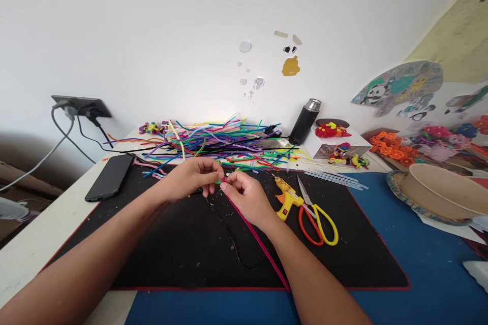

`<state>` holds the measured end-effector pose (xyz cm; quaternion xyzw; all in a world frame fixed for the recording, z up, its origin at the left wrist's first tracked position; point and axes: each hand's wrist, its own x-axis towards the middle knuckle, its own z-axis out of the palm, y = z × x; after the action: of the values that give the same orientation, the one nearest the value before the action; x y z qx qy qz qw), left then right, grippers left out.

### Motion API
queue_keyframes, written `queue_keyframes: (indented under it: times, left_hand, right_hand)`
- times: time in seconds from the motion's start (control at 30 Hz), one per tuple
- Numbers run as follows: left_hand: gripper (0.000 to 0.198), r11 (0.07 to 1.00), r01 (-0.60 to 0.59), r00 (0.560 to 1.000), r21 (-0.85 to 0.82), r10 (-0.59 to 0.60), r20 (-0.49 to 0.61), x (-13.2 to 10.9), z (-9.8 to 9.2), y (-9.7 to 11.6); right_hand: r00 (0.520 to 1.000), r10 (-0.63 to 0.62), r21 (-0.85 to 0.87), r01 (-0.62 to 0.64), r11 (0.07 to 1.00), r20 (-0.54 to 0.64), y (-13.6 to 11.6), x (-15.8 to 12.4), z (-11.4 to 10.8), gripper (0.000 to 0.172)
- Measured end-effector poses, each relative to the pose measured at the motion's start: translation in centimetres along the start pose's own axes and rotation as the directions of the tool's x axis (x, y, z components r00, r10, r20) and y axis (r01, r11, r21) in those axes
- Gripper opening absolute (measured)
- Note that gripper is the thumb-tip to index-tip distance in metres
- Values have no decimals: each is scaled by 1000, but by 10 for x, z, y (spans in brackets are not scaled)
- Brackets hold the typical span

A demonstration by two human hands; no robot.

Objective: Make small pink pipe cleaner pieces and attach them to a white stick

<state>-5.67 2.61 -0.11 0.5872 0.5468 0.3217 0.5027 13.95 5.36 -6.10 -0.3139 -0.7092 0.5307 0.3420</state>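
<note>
My left hand (193, 176) and my right hand (248, 197) meet fingertip to fingertip above the black mat (163, 249). Between them is the end of a magenta pipe cleaner (266, 253), with a small bit of green beside it at my left fingertips. My right thumb and fingers pinch the magenta stem, whose long tail runs down past my right wrist to the mat's front edge. My left fingers are closed on the same end; the exact grip is partly hidden. To the right lie a yellow glue gun (286, 198) and scissors (318, 218) with red and yellow handles.
Behind my hands is a heap of coloured pipe cleaners (217, 137). A black flask (305, 122) leans by a white box (343, 147). A phone (110, 177) lies left. Clear glue sticks (339, 179) and a bowl (446, 190) are right. A black cord (231, 238) crosses the mat.
</note>
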Motion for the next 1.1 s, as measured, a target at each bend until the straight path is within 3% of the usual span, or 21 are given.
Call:
queue_keyframes:
  times: [0.2, 0.5, 0.87, 1.1]
  left_hand:
    - [32, 998, 26, 999, -65, -28, -32, 1, 0, -3]
    - [41, 996, 86, 996, -15, -86, 8, 2, -5, -7]
    - [44, 997, 68, 998, 20, -68, 2, 1, -10, -6]
    - [42, 975, 119, 993, -186, -114, 39, 0, -8, -7]
  right_hand:
    - [1000, 2, -56, 0, 998, 26, 2, 0, 2, 19]
    - [1000, 3, -71, -3, 997, -2, 0, -2, 1, 18]
    - [1000, 7, -93, -8, 996, -9, -2, -1, -1, 20]
    - [1000, -7, -45, 7, 999, -6, -4, -1, -2, 21]
